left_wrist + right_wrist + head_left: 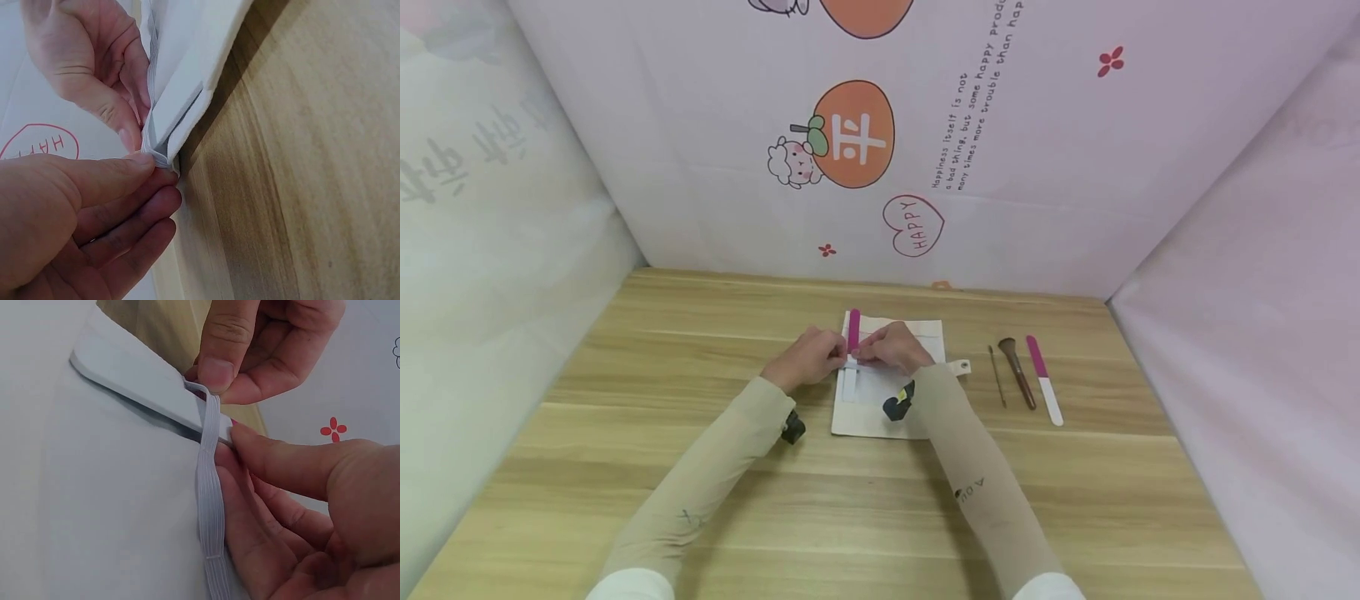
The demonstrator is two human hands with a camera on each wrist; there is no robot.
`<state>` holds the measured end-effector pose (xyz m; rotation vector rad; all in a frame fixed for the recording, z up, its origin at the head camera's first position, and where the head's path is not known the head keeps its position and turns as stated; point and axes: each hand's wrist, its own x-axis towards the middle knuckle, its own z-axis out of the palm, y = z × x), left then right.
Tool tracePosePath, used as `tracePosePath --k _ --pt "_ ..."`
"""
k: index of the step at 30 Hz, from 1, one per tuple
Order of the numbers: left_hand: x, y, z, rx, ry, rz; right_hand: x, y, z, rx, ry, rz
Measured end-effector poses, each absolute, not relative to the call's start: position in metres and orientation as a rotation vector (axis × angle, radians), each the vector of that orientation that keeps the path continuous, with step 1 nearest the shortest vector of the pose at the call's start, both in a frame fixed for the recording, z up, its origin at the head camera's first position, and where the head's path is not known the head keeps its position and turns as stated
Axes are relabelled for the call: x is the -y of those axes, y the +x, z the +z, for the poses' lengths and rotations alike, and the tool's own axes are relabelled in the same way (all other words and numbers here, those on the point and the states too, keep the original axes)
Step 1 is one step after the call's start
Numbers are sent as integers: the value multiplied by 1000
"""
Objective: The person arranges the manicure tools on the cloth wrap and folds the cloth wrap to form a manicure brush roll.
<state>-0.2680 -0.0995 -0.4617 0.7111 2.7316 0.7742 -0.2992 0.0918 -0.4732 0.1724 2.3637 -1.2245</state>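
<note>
A white fabric case [868, 421] lies opened flat on the table. At its left side, a pink-and-white nail file [853, 327] runs under a white ribbed elastic band [211, 512] stitched into loops. The file's white end [131, 369] points towards the person and its pink half towards the back. My left hand [811, 358] pinches the elastic between thumb and index finger at the case's left edge. My right hand [895, 346] pinches the file right beside the band, thumb on top, fingers beneath. In the left wrist view the fingers partly hide the file.
Right of the case lie a thin metal stick tool [997, 377], a brown-handled makeup brush [1018, 373] and a second pink-and-white nail file [1045, 379]. A strap with a snap [959, 367] sticks out from the case's right side. Printed cloth walls [1015, 233] border the wooden table [850, 517].
</note>
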Motion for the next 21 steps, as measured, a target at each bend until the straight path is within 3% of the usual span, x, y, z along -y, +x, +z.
tracePosePath --k 21 --pt "102 -270 -465 -2726 705 800 -74 -321 -479 -2520 208 -1371"
